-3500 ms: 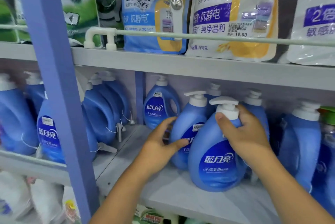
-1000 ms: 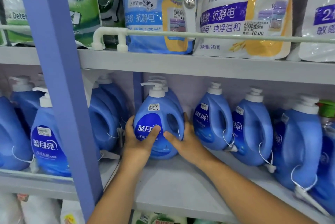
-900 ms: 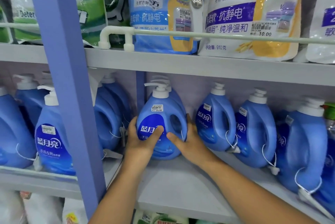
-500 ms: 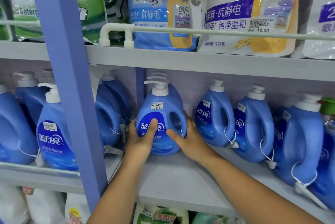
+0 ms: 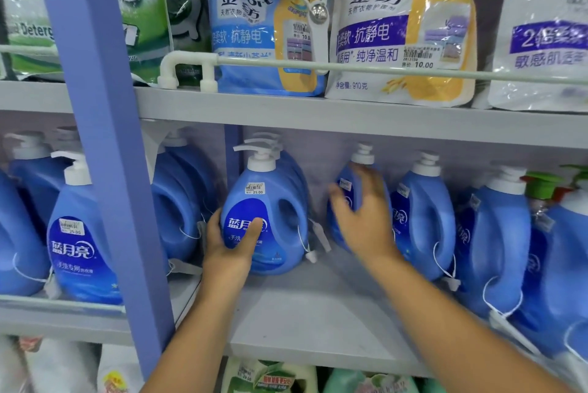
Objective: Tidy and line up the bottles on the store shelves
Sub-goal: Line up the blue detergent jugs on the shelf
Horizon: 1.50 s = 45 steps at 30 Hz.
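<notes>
Left hand: the left hand (image 5: 230,244) grips the lower front of the front pump bottle (image 5: 265,221), thumb across the label; that bottle stands upright at the left end of the shelf (image 5: 305,313), just beside the blue upright post (image 5: 105,151)
Right hand: the right hand (image 5: 362,217) is released, fingers spread, blurred; it lies over the second bottle (image 5: 356,182); contact cannot be told
Key relation: the second bottle stands directly behind the right hand, to the right of the front pump bottle and apart from it; long axis vertical, label turned leftward
Nearer hand: right
Row: a third bottle (image 5: 424,217) stands further right, handle outward; more follow
Judgement: the second bottle is probably next to be straightened
Containers: contents not visible; pumps fitted
</notes>
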Each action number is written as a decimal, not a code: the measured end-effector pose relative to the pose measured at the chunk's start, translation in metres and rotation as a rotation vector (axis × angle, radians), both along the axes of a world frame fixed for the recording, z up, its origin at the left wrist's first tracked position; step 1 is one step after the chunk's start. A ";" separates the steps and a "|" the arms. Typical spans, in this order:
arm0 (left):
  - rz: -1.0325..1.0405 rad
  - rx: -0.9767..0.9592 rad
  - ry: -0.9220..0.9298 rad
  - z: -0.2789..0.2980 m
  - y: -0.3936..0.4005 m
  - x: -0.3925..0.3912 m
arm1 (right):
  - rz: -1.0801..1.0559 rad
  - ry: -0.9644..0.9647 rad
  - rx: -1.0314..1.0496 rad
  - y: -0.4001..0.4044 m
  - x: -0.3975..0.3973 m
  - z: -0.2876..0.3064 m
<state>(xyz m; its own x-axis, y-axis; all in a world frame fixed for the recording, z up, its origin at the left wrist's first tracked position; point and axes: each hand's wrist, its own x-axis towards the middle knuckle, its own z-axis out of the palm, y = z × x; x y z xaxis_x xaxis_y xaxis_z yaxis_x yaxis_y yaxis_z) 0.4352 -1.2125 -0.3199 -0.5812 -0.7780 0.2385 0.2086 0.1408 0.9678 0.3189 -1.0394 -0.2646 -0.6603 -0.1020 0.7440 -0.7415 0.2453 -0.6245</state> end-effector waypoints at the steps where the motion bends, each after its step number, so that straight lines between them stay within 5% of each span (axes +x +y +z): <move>1: 0.003 -0.007 0.007 0.000 0.000 0.000 | -0.097 0.075 -0.030 0.012 -0.012 0.016; 7: 0.017 -0.069 0.016 -0.003 0.001 -0.003 | -0.097 -0.398 0.451 0.020 -0.074 0.068; 14: 0.022 -0.126 0.029 -0.005 0.000 -0.006 | 0.216 -0.507 0.252 0.007 -0.110 0.050; 19: 0.004 -0.127 0.056 -0.007 -0.001 -0.007 | 0.176 -0.428 0.467 -0.002 -0.135 0.054; 35: -0.069 -0.195 -0.039 -0.023 -0.014 -0.010 | -0.159 -0.166 0.697 0.001 -0.108 0.038; 41: -0.024 -0.210 -0.053 -0.022 -0.011 -0.011 | -0.311 0.214 0.214 0.073 -0.046 0.035; 45: 0.015 -0.233 -0.049 -0.021 -0.008 -0.012 | -0.350 -0.291 0.189 0.102 -0.053 0.024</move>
